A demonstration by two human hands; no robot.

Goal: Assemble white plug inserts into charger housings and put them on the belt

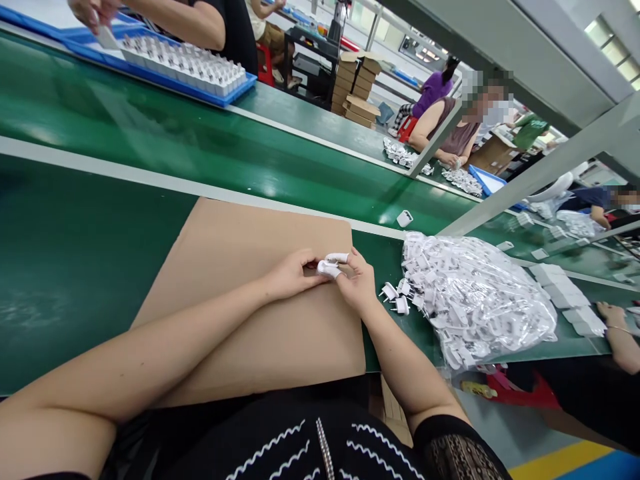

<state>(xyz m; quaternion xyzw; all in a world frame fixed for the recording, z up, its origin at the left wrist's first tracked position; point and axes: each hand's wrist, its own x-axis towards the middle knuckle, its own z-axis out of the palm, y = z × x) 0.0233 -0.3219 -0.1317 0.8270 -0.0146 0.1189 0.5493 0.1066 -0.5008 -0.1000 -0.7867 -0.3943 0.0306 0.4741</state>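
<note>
Small white piece [323, 266] over cardboard sheet [240, 293]

Left hand [296, 272]: fingers narrowed, holding the piece, which is partly hidden. Right hand [358, 283]: thumb and forefinger, in white fingertip covers [339, 257], pinching the same piece. Sheet: flat on green worktop [75, 267]. To the right: loose pronged plug parts [401, 305], beside a clear bag of white parts [480, 300]. Far left: blue tray [227, 99] of white parts.

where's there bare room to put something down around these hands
Cardboard lies bare between the forearms and beyond the left hand. The green tabletop left of it, below the pale rail, is bare too. Crowded: right of the right hand, with loose white parts, then a bulging plastic bag.
</note>
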